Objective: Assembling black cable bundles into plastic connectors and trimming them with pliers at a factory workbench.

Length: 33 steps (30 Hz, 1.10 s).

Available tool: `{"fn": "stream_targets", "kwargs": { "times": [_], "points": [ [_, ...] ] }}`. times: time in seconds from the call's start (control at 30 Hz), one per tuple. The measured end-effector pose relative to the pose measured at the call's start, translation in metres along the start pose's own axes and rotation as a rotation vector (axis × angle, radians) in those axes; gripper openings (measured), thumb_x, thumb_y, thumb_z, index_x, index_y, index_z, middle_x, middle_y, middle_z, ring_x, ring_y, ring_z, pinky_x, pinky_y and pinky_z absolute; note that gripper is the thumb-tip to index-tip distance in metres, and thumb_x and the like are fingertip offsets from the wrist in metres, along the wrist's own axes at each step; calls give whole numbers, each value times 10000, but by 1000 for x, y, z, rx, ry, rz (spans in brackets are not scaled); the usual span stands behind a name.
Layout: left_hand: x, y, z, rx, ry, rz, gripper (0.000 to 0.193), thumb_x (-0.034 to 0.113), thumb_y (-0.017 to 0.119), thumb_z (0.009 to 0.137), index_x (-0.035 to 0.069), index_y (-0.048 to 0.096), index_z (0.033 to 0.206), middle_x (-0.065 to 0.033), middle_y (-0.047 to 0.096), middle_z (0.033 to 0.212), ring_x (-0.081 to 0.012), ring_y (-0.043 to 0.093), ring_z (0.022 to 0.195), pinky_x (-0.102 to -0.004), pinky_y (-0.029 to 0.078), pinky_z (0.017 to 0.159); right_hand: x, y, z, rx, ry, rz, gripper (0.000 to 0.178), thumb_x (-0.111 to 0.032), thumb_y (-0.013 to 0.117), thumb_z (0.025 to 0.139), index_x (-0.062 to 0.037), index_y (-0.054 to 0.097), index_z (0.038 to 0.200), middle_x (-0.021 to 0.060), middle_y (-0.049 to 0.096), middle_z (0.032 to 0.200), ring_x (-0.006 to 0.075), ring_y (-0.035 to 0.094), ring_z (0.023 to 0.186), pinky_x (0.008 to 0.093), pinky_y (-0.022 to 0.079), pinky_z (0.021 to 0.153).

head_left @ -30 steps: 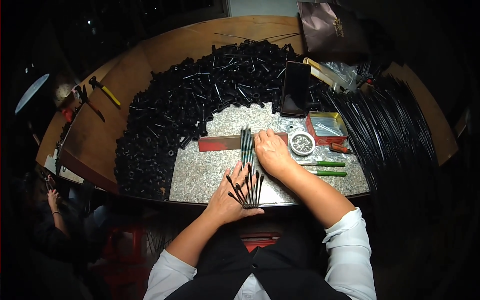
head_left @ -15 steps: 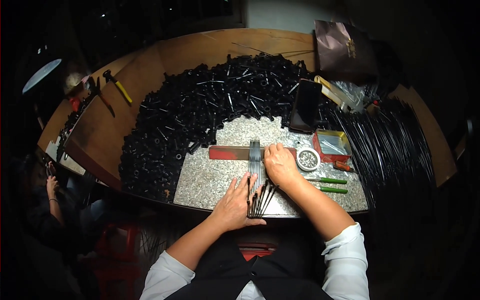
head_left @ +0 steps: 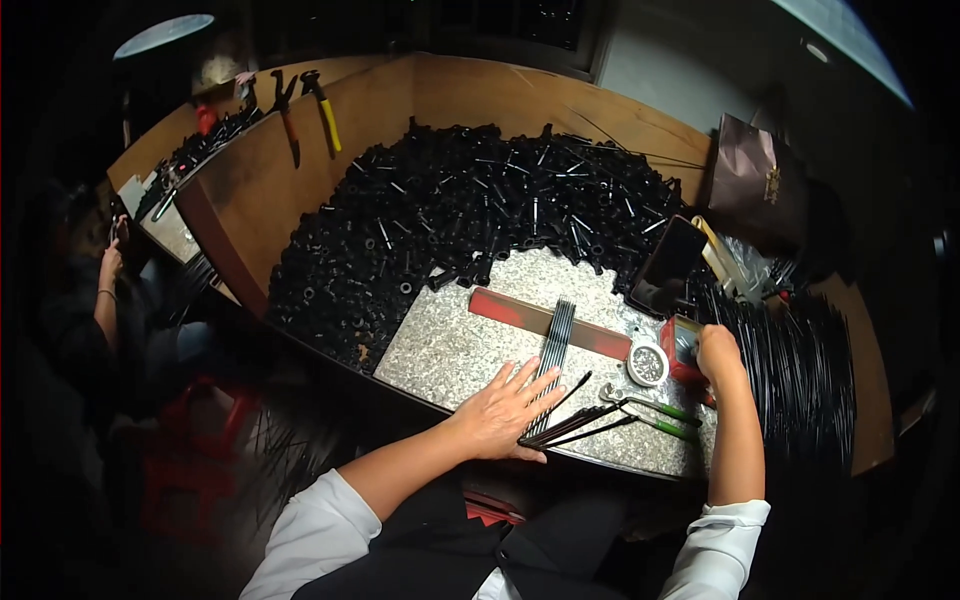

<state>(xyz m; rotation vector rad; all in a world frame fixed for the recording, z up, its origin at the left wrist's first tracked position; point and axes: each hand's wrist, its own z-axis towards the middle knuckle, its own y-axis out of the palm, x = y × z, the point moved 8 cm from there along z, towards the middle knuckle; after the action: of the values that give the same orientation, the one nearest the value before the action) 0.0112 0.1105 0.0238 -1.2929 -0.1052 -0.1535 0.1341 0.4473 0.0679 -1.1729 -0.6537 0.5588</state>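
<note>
A row of thin dark rods [head_left: 556,345] lies side by side across a red and brown bar [head_left: 500,310] on the speckled stone slab [head_left: 430,355]. My left hand [head_left: 497,415] rests on the near part of the rods, its fingers spread and stretched out. Black-tipped ends [head_left: 580,425] fan out beside its fingertips. My right hand [head_left: 720,352] reaches into a red tin [head_left: 690,372] of small thin pieces. Its fingers are curled and partly hidden; what they grip does not show. Next to the tin stands a round white dish [head_left: 648,364] of small metal parts.
Black tubular parts [head_left: 450,200] pile up behind the slab. Green-handled pliers [head_left: 660,410] lie near its front edge. A dark phone [head_left: 670,262] leans at the pile's right, before a paper bag [head_left: 745,185]. Long black rods [head_left: 810,380] spread at the right. Another person's hand [head_left: 112,262] works far left.
My right hand has left the bar and moved right to the red tin. My left hand stays by the rods, which now slant and fan toward the right. The view has turned and shifted.
</note>
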Motion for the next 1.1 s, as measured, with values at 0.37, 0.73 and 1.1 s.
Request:
{"fn": "stream_targets", "kwargs": {
  "times": [0.37,0.73,1.1],
  "points": [
    [0,-2,-6,22,21,-60,996,684,615,692,36,342,1397,-207,268,1468,-384,213,1377,-504,222,1105,20,24,-11,-43,-43,19,119,-93,682,720,20,662,750,258,636,820,395,634,822,439,518,755],
    [-1,-2,-2,16,31,-87,962,638,656,697,-6,389,1360,-176,322,1452,-377,235,1369,-531,223,1098,7,-13,-23,-88,31,82,110,-24,583,755,12,609,856,248,641,870,402,623,857,453,504,768],
    [2,-6,4,-42,15,-61,956,595,703,687,42,359,1387,-154,306,1463,-390,199,1381,-533,220,1101,-146,-70,-25,311,-514,351,343,34,520,741,-71,587,1060,138,557,916,315,574,903,392,484,748]
  ]
}}
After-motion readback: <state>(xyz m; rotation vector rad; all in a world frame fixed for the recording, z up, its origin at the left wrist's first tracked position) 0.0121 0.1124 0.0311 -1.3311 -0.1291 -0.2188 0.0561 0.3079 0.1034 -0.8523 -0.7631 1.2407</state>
